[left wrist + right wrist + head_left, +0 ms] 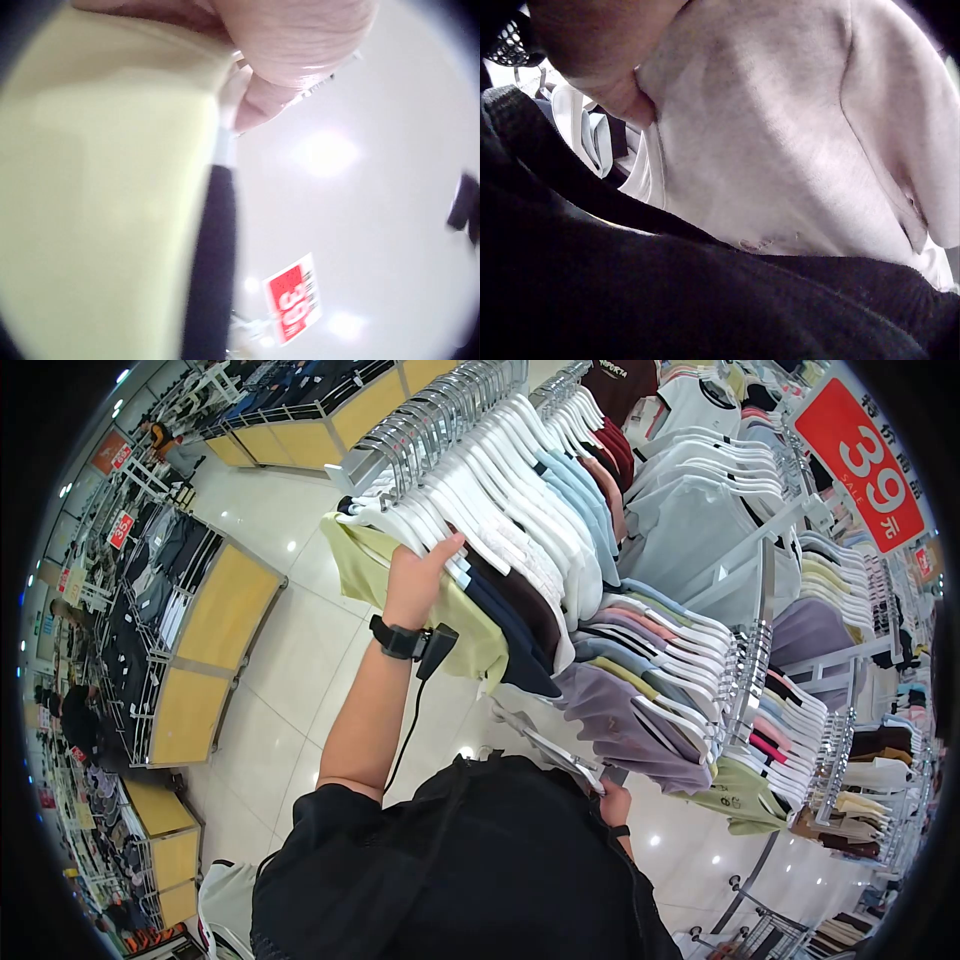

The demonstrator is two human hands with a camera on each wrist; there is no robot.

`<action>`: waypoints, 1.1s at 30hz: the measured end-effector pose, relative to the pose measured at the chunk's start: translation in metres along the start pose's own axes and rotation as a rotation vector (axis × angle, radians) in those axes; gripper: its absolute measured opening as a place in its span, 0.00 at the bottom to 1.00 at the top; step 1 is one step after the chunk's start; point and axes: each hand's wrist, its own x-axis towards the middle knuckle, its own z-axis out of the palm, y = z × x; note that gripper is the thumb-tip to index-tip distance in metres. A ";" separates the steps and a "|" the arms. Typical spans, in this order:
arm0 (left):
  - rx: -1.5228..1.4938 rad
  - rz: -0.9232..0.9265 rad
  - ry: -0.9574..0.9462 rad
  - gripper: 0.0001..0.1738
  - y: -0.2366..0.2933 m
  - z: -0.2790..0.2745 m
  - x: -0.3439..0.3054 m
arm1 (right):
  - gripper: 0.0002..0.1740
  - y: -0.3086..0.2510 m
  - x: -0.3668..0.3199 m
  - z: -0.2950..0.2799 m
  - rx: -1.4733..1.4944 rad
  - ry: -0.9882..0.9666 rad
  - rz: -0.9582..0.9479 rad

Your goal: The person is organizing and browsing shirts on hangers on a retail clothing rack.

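At the near end of the rack, my left hand [415, 585] grips the shoulder of a light green T-shirt [470, 635] on a white hanger. Its thumb lies across the hanger side; the other fingers are mostly hidden. Behind the green cloth hangs a navy shirt [208, 262], seen edge-on in the left wrist view. Low beside my body, my right hand [615, 805] holds a white hanger [555, 748] by one end. A pale shirt [757, 142] hangs from that hand and fills much of the right wrist view, where the fingertips are partly hidden at its upper edge.
White, blue and dark red garments hang farther along the chrome rack [345, 478]. To the right, purple shirts [635, 725] hang on a lower rail. A red price sign [860, 460] stands above. Yellow-panelled display stands [225, 600] line the tiled aisle [280, 650] on the left.
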 end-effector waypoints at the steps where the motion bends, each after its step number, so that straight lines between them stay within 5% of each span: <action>1: -0.228 -0.036 -0.030 0.14 0.002 0.002 0.002 | 0.17 -0.001 0.001 0.000 0.016 0.005 -0.002; 5: -0.522 -0.045 -0.045 0.11 0.014 0.017 0.004 | 0.18 -0.001 0.006 0.000 -0.006 -0.015 -0.023; 12: -0.370 0.057 0.103 0.13 0.009 0.030 0.002 | 0.18 -0.007 0.012 0.000 0.030 0.007 -0.007; 25: -0.587 -0.049 -0.054 0.13 0.044 0.004 -0.049 | 0.20 -0.007 0.005 -0.004 0.095 0.067 0.042; 33: -0.528 -0.116 0.033 0.10 -0.021 -0.071 -0.118 | 0.18 -0.036 -0.003 -0.123 0.214 -0.069 0.154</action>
